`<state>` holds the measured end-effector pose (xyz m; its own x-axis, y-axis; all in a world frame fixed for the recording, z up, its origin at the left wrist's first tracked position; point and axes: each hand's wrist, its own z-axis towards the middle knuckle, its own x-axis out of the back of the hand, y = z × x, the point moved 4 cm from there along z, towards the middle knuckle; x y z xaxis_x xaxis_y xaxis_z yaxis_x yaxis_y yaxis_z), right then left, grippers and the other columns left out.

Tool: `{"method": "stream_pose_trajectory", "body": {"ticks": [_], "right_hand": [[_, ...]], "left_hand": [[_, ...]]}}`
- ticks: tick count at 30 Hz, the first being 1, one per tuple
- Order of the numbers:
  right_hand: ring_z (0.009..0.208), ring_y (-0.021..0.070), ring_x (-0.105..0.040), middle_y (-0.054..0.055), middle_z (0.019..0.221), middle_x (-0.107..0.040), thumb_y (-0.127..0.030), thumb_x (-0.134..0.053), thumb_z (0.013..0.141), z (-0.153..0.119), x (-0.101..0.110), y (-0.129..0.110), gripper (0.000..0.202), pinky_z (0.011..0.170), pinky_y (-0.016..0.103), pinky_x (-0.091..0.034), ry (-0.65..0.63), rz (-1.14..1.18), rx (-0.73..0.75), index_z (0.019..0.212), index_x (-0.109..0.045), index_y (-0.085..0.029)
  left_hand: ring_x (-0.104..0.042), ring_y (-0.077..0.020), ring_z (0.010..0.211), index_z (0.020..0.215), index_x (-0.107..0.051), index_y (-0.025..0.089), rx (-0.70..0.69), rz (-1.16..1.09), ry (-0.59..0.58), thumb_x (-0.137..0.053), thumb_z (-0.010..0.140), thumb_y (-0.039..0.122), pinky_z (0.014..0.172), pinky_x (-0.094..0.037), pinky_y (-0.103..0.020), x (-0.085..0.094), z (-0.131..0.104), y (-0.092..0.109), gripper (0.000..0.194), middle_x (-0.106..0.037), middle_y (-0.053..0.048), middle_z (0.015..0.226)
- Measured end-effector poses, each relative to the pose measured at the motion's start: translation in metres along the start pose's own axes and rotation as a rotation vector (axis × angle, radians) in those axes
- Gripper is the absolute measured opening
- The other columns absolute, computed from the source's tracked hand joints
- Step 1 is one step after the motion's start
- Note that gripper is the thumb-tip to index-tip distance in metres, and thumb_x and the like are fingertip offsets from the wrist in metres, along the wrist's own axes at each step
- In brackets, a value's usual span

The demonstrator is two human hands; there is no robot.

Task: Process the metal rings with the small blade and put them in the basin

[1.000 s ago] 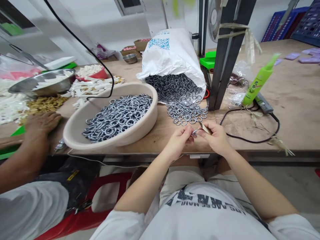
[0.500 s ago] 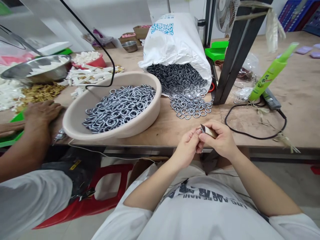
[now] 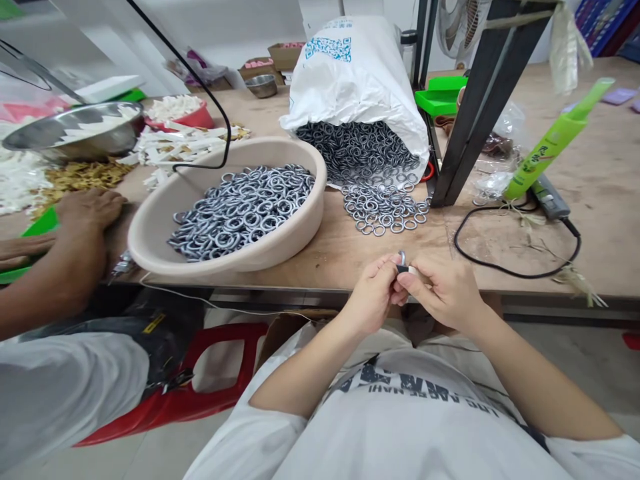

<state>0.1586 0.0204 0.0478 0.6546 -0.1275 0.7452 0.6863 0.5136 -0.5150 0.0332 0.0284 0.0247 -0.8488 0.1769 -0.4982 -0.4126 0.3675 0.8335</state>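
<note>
At the table's front edge, my left hand (image 3: 373,297) is closed, pinching a grey metal ring (image 3: 402,257) that stands up from its fingertips. My right hand (image 3: 447,287) is closed beside it, gripping a small flat piece (image 3: 403,269) with a dark end and a pale part. The dark end lies against the lower side of the ring. Fingers cover most of this piece, and its kind does not show. Beyond my hands, a loose pile of similar rings (image 3: 383,208) spills from a white sack (image 3: 350,80). Left of it stands a beige basin (image 3: 225,267) holding many more rings.
A dark metal post (image 3: 470,120) rises behind my right hand. Further right are a green bottle (image 3: 545,147) and a looped black cable (image 3: 510,272). At left, a co-worker's hand (image 3: 90,207) rests near a steel bowl (image 3: 115,140). A red stool (image 3: 220,393) stands below.
The ring now sticks up clearly above my left fingertips. The flat piece has turned, its pale part now mostly covered by my right fingers. The view has shifted slightly.
</note>
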Motion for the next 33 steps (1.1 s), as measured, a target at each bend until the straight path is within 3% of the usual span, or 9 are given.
{"method": "stream_pose_trajectory", "body": {"ticks": [8,12,17,19,24,26,29,31,33], "right_hand": [[0.059,0.0144,-0.051,0.001,0.065,-0.061,-0.049,-0.046,0.098,-0.001,-0.001,0.003,0.037,0.057,0.028,-0.028,-0.065,0.059,0.001,0.083,-0.065,-0.022],[0.061,0.0142,-0.051,0.001,0.065,-0.059,-0.05,-0.044,0.099,0.001,-0.004,0.003,0.04,0.058,0.027,-0.031,-0.108,0.125,-0.013,0.074,-0.059,-0.022],[0.054,0.0129,-0.043,-0.002,0.055,-0.044,-0.055,-0.041,0.099,0.016,-0.004,0.05,0.05,0.054,0.028,-0.027,0.039,0.096,-0.265,0.062,-0.046,-0.021],[0.055,0.0141,-0.044,-0.001,0.056,-0.047,-0.057,-0.04,0.099,0.027,-0.007,0.069,0.051,0.055,0.028,-0.027,0.064,0.02,-0.333,0.065,-0.051,-0.021],[0.076,0.02,-0.058,0.006,0.089,-0.07,-0.048,-0.064,0.089,0.063,-0.035,0.079,0.028,0.064,0.03,-0.032,-0.089,-0.212,-0.217,0.096,-0.068,-0.022],[0.081,0.0198,-0.06,0.009,0.096,-0.069,-0.04,-0.064,0.09,0.075,-0.044,0.079,0.024,0.067,0.03,-0.033,-0.12,-0.234,-0.213,0.098,-0.069,-0.018],[0.08,0.0162,-0.059,0.008,0.091,-0.066,-0.036,-0.054,0.095,0.081,-0.045,0.074,0.028,0.069,0.03,-0.033,-0.116,-0.191,-0.22,0.088,-0.068,-0.014],[0.069,0.0127,-0.054,0.004,0.079,-0.063,-0.04,-0.053,0.095,0.076,-0.043,0.063,0.029,0.062,0.027,-0.033,-0.108,0.017,-0.235,0.083,-0.064,-0.015],[0.054,0.0098,-0.044,-0.001,0.069,-0.057,-0.046,-0.054,0.094,0.062,-0.044,0.047,0.031,0.052,0.025,-0.031,-0.106,0.449,-0.327,0.082,-0.06,-0.018]], "left_hand": [[-0.03,-0.0037,0.041,0.068,-0.043,0.019,0.075,-0.039,-0.055,-0.07,0.079,0.048,0.045,-0.03,-0.02,0.003,0.003,-0.006,0.041,-0.038,0.008,0.054],[-0.029,-0.0038,0.041,0.07,-0.044,0.019,0.055,-0.034,-0.074,-0.071,0.079,0.05,0.046,-0.032,-0.021,0.007,0.003,-0.006,0.042,-0.037,0.009,0.054],[-0.039,-0.006,0.044,0.068,-0.049,0.018,0.076,0.086,-0.271,-0.063,0.087,0.053,0.048,-0.033,-0.022,0.009,-0.009,-0.008,0.042,-0.043,0.005,0.054],[-0.045,-0.0072,0.046,0.07,-0.052,0.017,0.097,0.111,-0.304,-0.062,0.088,0.054,0.05,-0.036,-0.023,0.015,-0.012,-0.01,0.042,-0.05,0.003,0.058],[-0.063,-0.0106,0.061,0.098,-0.067,0.014,0.044,0.121,-0.136,-0.072,0.083,0.047,0.063,-0.049,-0.023,0.042,-0.002,-0.007,0.037,-0.071,-0.007,0.081],[-0.066,-0.0112,0.066,0.112,-0.067,0.016,0.035,0.089,-0.07,-0.074,0.081,0.039,0.068,-0.051,-0.024,0.053,0.003,-0.005,0.04,-0.072,-0.006,0.084],[-0.063,-0.0101,0.063,0.102,-0.069,0.014,0.012,0.024,0.066,-0.071,0.079,0.027,0.067,-0.051,-0.024,0.07,0.009,-0.004,0.026,-0.069,-0.004,0.078],[-0.059,-0.0096,0.058,0.089,-0.069,0.012,-0.009,-0.024,0.137,-0.066,0.079,0.026,0.063,-0.049,-0.024,0.076,0.011,-0.004,0.018,-0.064,-0.003,0.074],[-0.056,-0.0096,0.059,0.088,-0.067,0.013,-0.068,-0.035,0.173,-0.062,0.084,0.034,0.062,-0.047,-0.024,0.075,0.013,-0.005,0.022,-0.061,-0.002,0.076]]}}
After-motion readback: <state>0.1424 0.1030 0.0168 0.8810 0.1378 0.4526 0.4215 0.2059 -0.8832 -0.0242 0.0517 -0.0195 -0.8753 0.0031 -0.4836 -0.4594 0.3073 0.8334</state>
